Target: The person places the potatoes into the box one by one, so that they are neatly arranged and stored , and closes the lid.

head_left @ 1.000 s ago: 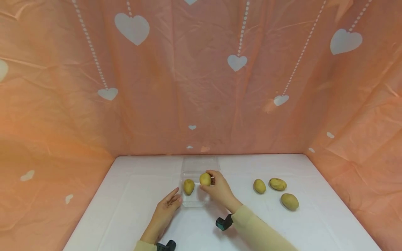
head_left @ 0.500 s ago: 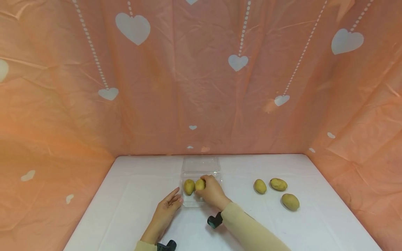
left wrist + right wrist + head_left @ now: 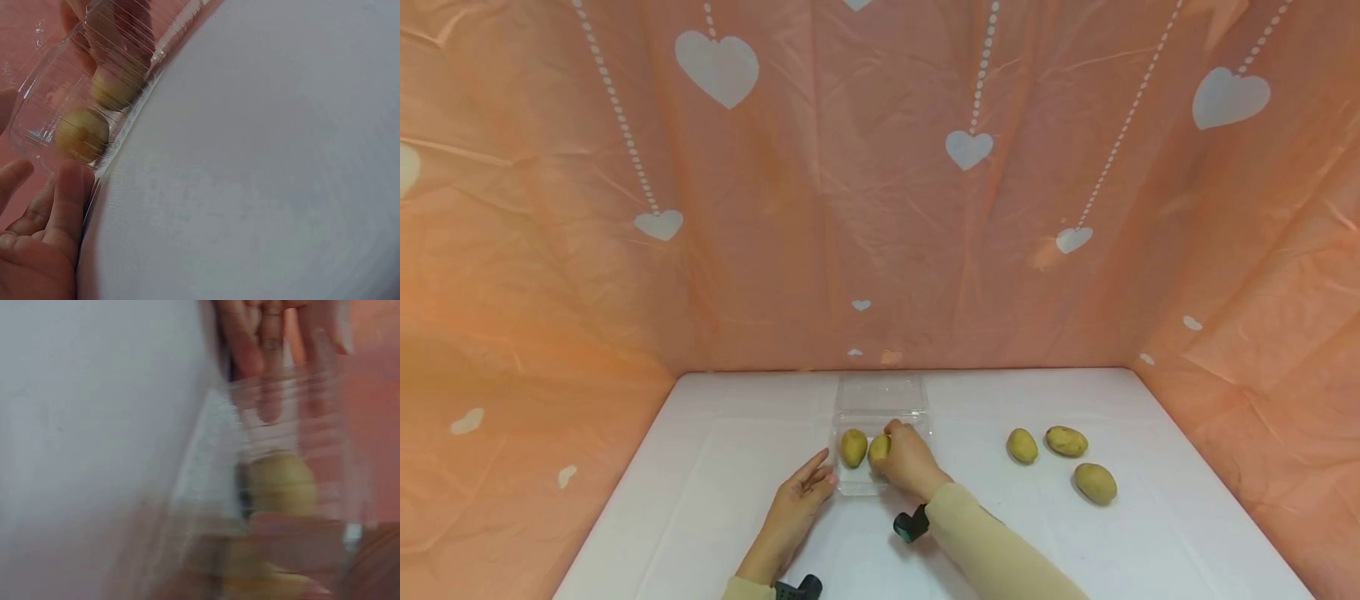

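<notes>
A clear plastic clamshell box [image 3: 863, 488] stands on the white table with its lid [image 3: 882, 393] laid back. Inside, one yellowish potato [image 3: 853, 447] lies at the left. Beside it my right hand [image 3: 913, 463] holds a second potato [image 3: 879, 451] down in the box, its fingers partly covering it. In the left wrist view this held potato [image 3: 117, 90] shows through the plastic wall, close to the first. My left hand [image 3: 797, 503] touches or nearly touches the box's left side, fingers extended. The right wrist view is blurred.
Three more potatoes lie on the right of the table: a small one [image 3: 1022, 446], a longer one [image 3: 1066, 441] and a larger one [image 3: 1095, 483]. An orange curtain with white hearts [image 3: 969, 150] encloses the table [image 3: 737, 417] at the back and sides.
My right hand has moved left and down, bringing its potato from above the box to beside the first one. The held potato has turned slightly. My left hand stays in place.
</notes>
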Action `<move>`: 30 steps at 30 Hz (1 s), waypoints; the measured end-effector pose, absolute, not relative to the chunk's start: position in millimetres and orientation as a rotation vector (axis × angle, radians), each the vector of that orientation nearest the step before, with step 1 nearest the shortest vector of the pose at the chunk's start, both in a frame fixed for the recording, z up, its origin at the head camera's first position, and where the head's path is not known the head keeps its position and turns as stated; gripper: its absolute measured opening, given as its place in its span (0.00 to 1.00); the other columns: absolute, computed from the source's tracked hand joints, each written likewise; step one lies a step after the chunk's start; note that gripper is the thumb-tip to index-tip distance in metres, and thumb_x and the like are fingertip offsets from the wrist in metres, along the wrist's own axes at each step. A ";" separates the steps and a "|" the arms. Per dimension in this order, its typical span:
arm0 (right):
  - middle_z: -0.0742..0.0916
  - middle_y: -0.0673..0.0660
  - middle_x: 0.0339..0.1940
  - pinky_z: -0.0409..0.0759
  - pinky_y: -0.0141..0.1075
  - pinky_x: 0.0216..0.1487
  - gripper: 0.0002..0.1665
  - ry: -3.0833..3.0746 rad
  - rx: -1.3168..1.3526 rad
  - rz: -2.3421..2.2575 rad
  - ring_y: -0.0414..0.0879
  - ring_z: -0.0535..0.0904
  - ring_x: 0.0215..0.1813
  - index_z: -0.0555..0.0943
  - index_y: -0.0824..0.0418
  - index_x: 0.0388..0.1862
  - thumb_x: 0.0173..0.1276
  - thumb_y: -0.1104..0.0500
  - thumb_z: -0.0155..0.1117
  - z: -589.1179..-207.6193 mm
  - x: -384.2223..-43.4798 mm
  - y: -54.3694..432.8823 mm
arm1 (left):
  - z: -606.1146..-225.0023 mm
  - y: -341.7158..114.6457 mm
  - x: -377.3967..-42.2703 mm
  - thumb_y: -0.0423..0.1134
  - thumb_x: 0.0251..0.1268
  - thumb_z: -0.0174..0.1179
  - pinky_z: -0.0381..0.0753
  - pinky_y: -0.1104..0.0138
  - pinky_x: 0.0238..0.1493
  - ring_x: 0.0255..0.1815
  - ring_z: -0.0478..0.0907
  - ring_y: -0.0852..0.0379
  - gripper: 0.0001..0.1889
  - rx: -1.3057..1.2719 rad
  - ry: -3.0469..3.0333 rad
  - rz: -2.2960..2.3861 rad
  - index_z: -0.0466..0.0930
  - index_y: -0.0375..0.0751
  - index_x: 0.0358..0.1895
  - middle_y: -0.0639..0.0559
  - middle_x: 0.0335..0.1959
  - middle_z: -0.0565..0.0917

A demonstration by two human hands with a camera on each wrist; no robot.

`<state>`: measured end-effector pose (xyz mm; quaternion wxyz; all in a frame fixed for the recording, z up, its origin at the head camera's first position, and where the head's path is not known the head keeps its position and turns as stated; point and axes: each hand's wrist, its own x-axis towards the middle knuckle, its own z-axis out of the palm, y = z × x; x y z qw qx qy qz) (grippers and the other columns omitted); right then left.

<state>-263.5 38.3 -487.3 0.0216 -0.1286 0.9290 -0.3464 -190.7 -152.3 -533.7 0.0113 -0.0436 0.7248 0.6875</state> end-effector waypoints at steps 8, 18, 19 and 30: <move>0.79 0.57 0.28 0.75 0.42 0.34 0.21 2.923 -0.421 -1.024 0.49 0.73 0.30 0.75 0.68 0.40 0.52 0.61 0.74 -482.3 -260.4 40.3 | -532.6 -153.0 -189.7 0.43 0.67 0.62 0.75 0.67 0.57 0.61 0.72 0.48 0.31 -0.124 2.273 2.142 0.65 0.41 0.71 0.38 0.60 0.75; 0.81 0.57 0.29 0.78 0.45 0.36 0.22 2.918 -0.351 -1.109 0.50 0.75 0.31 0.75 0.69 0.41 0.53 0.60 0.76 -489.0 -262.1 36.7 | -531.1 -150.9 -187.9 0.43 0.68 0.61 0.75 0.65 0.58 0.62 0.72 0.47 0.31 -0.130 2.263 2.136 0.64 0.42 0.72 0.36 0.62 0.74; 0.81 0.57 0.29 0.77 0.45 0.35 0.22 2.921 -0.353 -1.106 0.50 0.75 0.31 0.75 0.69 0.41 0.53 0.60 0.76 -488.9 -261.9 36.5 | -531.1 -150.8 -187.9 0.43 0.68 0.60 0.75 0.66 0.58 0.62 0.72 0.47 0.31 -0.132 2.266 2.133 0.64 0.42 0.72 0.36 0.62 0.74; 0.83 0.67 0.39 0.79 0.51 0.44 0.31 2.994 -0.381 -0.997 0.59 0.81 0.41 0.75 0.73 0.51 0.54 0.58 0.76 -484.1 -258.9 36.2 | -533.7 -151.3 -189.5 0.44 0.67 0.62 0.75 0.64 0.59 0.62 0.71 0.46 0.31 -0.130 2.291 2.122 0.65 0.42 0.71 0.37 0.61 0.74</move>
